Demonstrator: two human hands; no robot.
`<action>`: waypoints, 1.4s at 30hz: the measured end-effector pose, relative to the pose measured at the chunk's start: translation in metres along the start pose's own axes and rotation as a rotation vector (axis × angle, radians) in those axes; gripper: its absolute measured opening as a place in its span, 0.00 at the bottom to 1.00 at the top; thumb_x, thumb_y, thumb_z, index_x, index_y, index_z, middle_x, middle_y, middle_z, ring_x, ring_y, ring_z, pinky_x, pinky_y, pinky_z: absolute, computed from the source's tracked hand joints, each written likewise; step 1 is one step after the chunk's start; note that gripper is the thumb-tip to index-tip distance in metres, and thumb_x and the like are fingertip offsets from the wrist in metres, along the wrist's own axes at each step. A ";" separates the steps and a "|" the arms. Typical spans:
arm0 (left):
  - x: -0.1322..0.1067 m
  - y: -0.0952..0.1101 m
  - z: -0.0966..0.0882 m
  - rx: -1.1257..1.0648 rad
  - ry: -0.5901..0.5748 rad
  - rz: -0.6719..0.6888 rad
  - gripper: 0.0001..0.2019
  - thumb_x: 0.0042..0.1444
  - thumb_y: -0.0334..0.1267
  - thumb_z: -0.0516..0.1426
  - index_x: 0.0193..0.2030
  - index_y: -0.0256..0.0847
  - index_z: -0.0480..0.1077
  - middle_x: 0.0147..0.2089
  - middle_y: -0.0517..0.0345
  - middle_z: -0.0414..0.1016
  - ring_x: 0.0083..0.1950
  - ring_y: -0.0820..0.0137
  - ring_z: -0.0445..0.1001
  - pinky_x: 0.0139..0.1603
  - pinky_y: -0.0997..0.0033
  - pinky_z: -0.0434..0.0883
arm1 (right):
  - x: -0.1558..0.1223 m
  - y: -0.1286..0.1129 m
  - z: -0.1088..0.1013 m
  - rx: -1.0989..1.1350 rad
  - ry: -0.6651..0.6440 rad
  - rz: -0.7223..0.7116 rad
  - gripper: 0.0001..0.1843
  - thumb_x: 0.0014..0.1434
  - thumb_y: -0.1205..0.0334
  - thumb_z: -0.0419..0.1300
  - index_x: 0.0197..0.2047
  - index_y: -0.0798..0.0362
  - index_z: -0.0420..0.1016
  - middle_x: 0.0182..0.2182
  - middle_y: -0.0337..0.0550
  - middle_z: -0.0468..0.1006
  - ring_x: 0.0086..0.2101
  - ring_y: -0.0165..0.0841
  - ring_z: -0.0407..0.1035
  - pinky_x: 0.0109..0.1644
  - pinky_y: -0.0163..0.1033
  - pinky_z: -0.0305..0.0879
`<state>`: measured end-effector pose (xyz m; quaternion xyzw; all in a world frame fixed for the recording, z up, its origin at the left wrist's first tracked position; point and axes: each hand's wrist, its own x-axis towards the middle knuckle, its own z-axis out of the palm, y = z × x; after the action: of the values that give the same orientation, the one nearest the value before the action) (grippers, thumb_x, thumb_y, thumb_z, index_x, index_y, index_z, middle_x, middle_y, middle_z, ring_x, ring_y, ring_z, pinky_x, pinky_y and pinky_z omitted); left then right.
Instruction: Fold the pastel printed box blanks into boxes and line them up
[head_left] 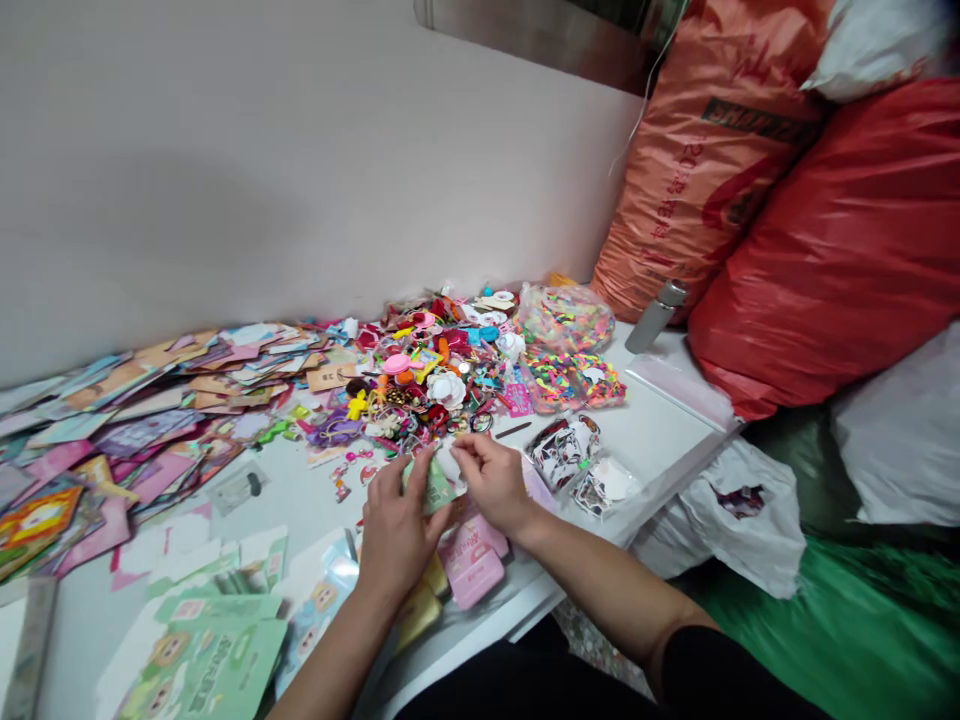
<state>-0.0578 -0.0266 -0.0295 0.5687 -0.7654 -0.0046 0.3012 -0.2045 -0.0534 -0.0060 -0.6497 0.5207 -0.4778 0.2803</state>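
Observation:
My left hand [395, 525] is closed on a small green card [435, 490], thumb on top, above the white table [660, 430]. My right hand [491, 478] pinches at the top edge of the same card, its fingers pressed together on something too small to make out. Just beyond the hands lies a heap of colourful hair clips and trinkets [427, 370]. A pink card [472, 565] lies under my wrists near the table's front edge.
A pile of printed cards [150, 410] covers the left of the table, green cards [202, 650] lie at the front left. Bags of bright beads [566, 345] and small plastic packets [570, 450] sit right. Orange sack [705, 150], red sack [840, 250] and white bags stand beyond the table's right edge.

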 end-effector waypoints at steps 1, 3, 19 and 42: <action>0.001 0.000 0.001 0.005 0.001 -0.006 0.34 0.52 0.44 0.58 0.65 0.48 0.53 0.55 0.45 0.62 0.55 0.53 0.62 0.54 0.50 0.63 | -0.001 -0.001 0.000 -0.020 -0.030 -0.026 0.11 0.61 0.59 0.53 0.39 0.51 0.76 0.34 0.43 0.79 0.35 0.33 0.72 0.42 0.36 0.67; 0.003 -0.001 0.002 0.017 -0.019 -0.025 0.32 0.52 0.43 0.58 0.64 0.47 0.56 0.56 0.44 0.62 0.57 0.52 0.61 0.54 0.50 0.62 | -0.003 -0.003 -0.002 -0.024 -0.195 -0.053 0.11 0.60 0.64 0.52 0.40 0.51 0.76 0.33 0.42 0.79 0.34 0.32 0.72 0.42 0.36 0.67; 0.014 -0.029 -0.011 -0.312 -0.002 -0.162 0.33 0.50 0.47 0.59 0.62 0.47 0.52 0.59 0.49 0.61 0.58 0.56 0.62 0.58 0.53 0.61 | 0.166 0.145 -0.114 -0.842 -0.234 0.500 0.09 0.45 0.74 0.60 0.31 0.62 0.80 0.32 0.59 0.79 0.37 0.42 0.73 0.41 0.38 0.64; 0.010 -0.033 -0.005 -0.268 -0.020 -0.244 0.33 0.49 0.48 0.59 0.61 0.44 0.56 0.58 0.47 0.65 0.57 0.54 0.63 0.58 0.50 0.59 | 0.140 0.109 -0.142 -0.035 -0.093 0.578 0.16 0.41 0.57 0.64 0.34 0.58 0.73 0.13 0.29 0.60 0.15 0.22 0.50 0.18 0.29 0.46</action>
<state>-0.0285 -0.0449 -0.0324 0.6119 -0.6863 -0.1485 0.3640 -0.3786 -0.1998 0.0009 -0.5004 0.6789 -0.3386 0.4173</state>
